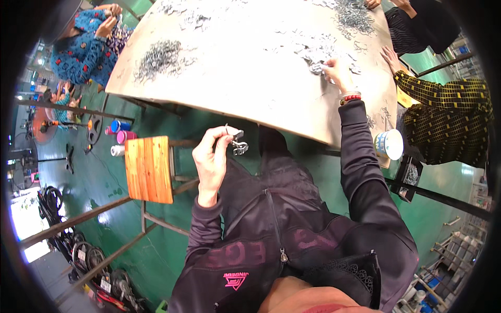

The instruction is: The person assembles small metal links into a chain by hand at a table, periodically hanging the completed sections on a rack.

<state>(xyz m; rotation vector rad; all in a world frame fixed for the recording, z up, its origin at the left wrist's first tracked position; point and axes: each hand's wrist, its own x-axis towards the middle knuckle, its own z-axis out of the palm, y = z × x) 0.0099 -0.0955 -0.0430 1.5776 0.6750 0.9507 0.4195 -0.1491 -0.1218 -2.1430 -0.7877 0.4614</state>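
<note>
My left hand (210, 156) is raised in front of my lap, short of the table's near edge. Its thumb and fingers pinch a small shiny metal clip (240, 147), which hangs on the right side of the fingertips. My right hand (340, 74) reaches over the table (245, 78), its fingers drawn together at the near edge of a pile of silvery metal pieces (315, 49). Whatever sits between those fingertips blends in with the pile, so I cannot make it out. A red beaded bracelet (350, 97) circles the right wrist.
Grey wire hooks (160, 59) are heaped at the table's left, with another dark heap (355, 16) far right. A white tub (390, 144) stands at the right corner. Co-workers sit at left (78, 57) and right (443, 122). A wooden stool (148, 169) is left of me.
</note>
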